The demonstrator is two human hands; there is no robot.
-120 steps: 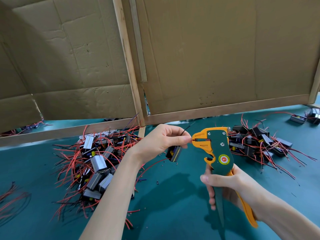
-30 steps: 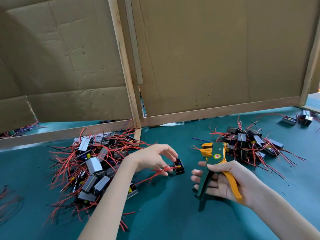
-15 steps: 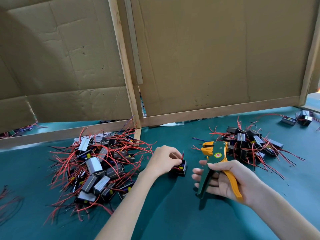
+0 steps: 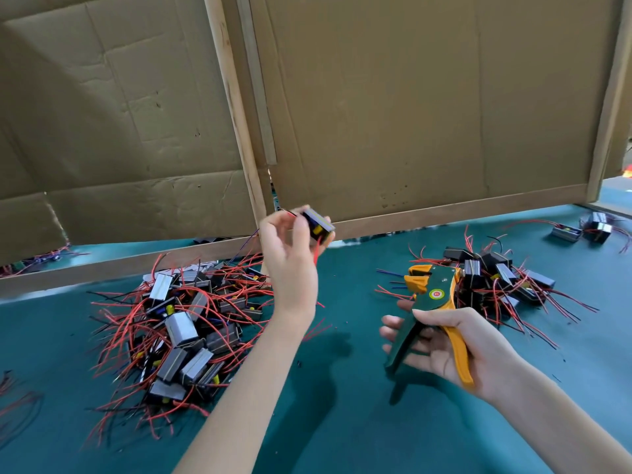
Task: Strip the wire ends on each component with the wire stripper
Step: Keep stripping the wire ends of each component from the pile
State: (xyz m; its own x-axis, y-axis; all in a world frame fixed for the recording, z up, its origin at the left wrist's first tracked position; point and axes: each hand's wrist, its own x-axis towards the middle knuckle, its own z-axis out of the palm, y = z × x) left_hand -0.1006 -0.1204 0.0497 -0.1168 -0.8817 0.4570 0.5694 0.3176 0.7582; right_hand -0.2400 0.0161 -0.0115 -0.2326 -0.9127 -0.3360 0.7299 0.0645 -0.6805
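Left hand (image 4: 290, 254) is up above the surface (image 4: 342, 422), pinching one small black component (image 4: 319, 227) between thumb and fingertips. Component has a silver face and a yellow part showing. A red wire (image 4: 317, 249) hangs down from it past the palm, and a thin dark wire sticks out to the left at the thumb. Whether those ends are bare cannot be told.

Right hand (image 4: 455, 350) is low and palm-up, holding the wire stripper (image 4: 434, 302): thumb lies over the top of the handles, fingers loosely spread under the green one, orange handle runs along the palm. Handles stand apart, and the yellow head points up and away from the person. The stripper is well apart from the held component and touches no wire.

Left of the left forearm is a big pile of components (image 4: 184, 330), black-and-silver blocks in a tangle of red and black wires. Just behind the stripper head is a smaller pile (image 4: 496, 278) of the same parts. Two more components (image 4: 581, 230) lie at far right, near the back. Some loose wires (image 4: 13, 405) are at the left edge. Surface is covered in teal cloth with small wire scraps on it. Cardboard panels (image 4: 410, 97) in a wooden frame (image 4: 239, 131) stand along the back.
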